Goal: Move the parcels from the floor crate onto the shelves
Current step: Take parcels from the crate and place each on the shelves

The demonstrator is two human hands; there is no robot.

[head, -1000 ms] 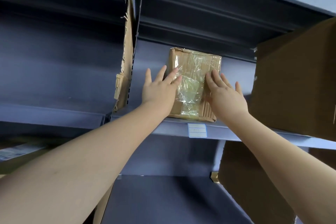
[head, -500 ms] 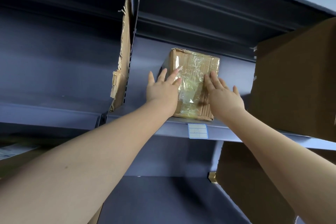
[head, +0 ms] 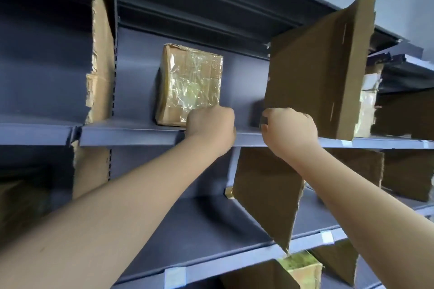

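A taped parcel stands mid-frame on the shelf, left hand curled at its corner, grip unclear, right hand fisted empty.

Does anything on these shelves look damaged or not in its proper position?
Yes. The cardboard divider left of the parcel is torn, with ragged edges and peeling tape. The lower divider ends in a ragged point at the bottom. The parcel itself stands upright, but its tape wrap is wrinkled.
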